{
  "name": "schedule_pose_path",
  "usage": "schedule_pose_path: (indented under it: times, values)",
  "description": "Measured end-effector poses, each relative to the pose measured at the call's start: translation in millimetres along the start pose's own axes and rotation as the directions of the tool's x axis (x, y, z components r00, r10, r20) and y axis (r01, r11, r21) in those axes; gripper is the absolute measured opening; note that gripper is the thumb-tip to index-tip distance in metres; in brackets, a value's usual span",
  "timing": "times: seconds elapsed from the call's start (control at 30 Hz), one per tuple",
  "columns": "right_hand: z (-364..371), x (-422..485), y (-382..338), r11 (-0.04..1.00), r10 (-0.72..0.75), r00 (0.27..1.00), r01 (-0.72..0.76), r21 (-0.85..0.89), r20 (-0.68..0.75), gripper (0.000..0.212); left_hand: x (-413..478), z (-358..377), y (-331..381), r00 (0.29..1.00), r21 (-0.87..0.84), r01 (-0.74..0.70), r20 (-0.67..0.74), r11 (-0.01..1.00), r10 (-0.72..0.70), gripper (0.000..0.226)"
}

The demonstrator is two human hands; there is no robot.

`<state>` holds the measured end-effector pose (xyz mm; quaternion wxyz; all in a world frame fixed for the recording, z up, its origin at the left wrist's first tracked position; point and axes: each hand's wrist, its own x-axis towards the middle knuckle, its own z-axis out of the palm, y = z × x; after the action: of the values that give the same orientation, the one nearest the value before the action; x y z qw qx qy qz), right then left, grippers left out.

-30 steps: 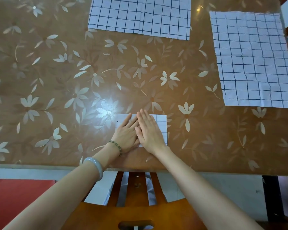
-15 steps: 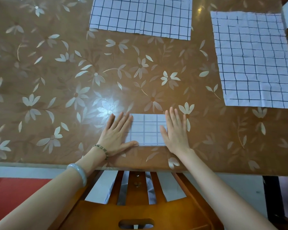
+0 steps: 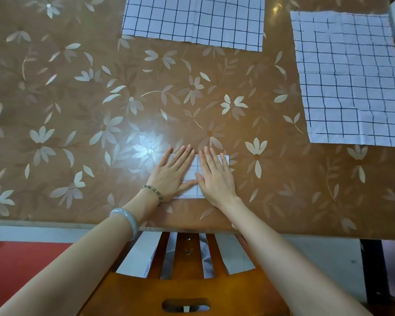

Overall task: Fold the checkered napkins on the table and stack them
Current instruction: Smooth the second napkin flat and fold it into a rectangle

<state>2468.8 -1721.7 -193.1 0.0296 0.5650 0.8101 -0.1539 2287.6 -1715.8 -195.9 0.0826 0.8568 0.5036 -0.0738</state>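
Note:
A small folded checkered napkin (image 3: 193,179) lies near the table's front edge. My left hand (image 3: 172,176) and my right hand (image 3: 216,177) press flat on it side by side, fingers straight, covering most of it. Two unfolded white napkins with dark grid lines lie flat farther away: one napkin (image 3: 193,19) at the top centre, cut off by the frame, and another napkin (image 3: 354,78) at the right.
The table (image 3: 78,110) has a glossy brown cover with pale flowers and a bright glare spot left of my hands. A wooden chair back (image 3: 185,290) stands below the front edge. A red surface (image 3: 21,270) shows at lower left.
My hands, together a second ago, slid apart to the napkin's ends, then came back together over its middle.

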Motion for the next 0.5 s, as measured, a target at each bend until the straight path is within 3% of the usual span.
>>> schedule_pose_path:
  times: [0.13, 0.33, 0.43, 0.5]
  values:
    - [-1, -13, 23, 0.994, 0.090, 0.996, -0.090, -0.059, 0.002, 0.076, -15, 2, -12, 0.998, 0.006, 0.046, 0.039, 0.999, -0.047, 0.102]
    - [-6, -27, 50, 0.979, 0.142, 0.990, -0.140, -0.145, 0.005, 0.077, -43, 1, -38, 0.994, -0.004, 0.082, 0.073, 0.997, -0.082, 0.108]
    - [-16, -26, 43, 0.980, 0.175, 0.983, -0.179, -0.084, -0.059, 0.075, -46, -2, -40, 0.992, -0.024, 0.120, 0.049, 0.992, -0.119, 0.109]
    - [-20, -17, 23, 0.991, 0.128, 0.988, -0.130, -0.020, -0.088, 0.068, -35, -8, -28, 0.995, -0.032, 0.102, 0.009, 0.994, -0.101, 0.106]
